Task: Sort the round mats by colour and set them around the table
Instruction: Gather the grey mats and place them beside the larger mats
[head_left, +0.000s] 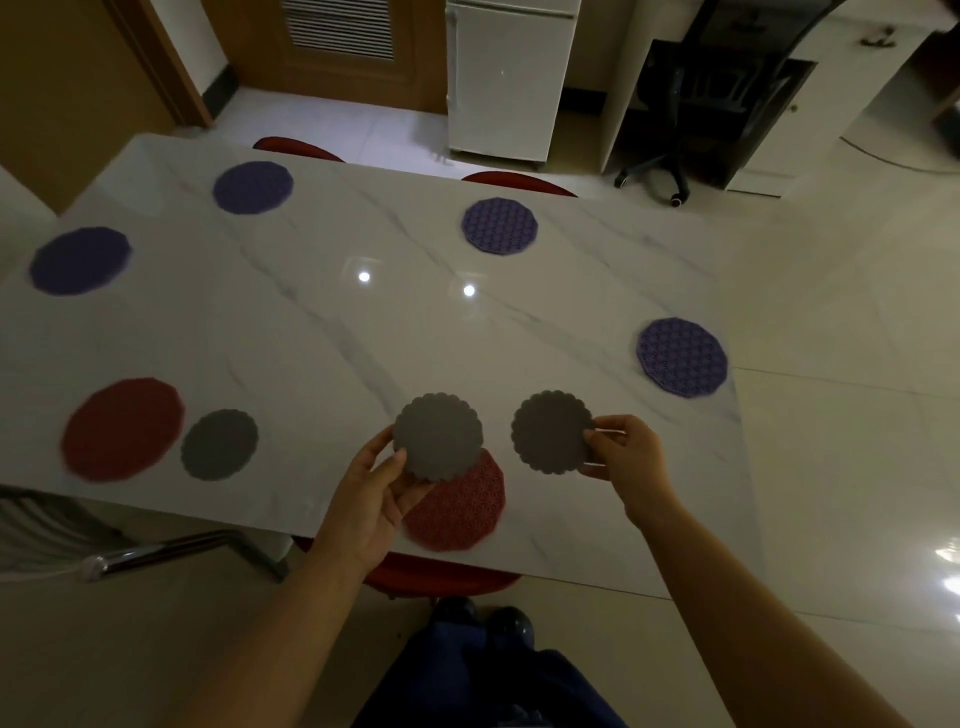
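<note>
Mats in grey, red and purple lie spread over a white marble-patterned table (337, 338), seen from its near edge. The left hand (371, 488) pinches a first grey mat (439, 435) at its lower left rim, with the thumb on top and the fingers curled beneath. The right hand (626, 457) grips a second grey mat (551, 431) by its right edge between thumb and fingers. The two scalloped discs are held side by side, not touching. The first grey mat and the left palm hide part of a red lattice mat (462, 512) at the near edge. To the left, a third grey mat (219, 444) lies just beside a blurred red mat (122, 428). Well apart lie the left-end purple mat (79, 261), far-left purple mat (253, 187), far-centre purple mat (499, 225) and right-end purple mat (681, 356). Red chairs (517, 183) show only their tops beyond the far edge.
</note>
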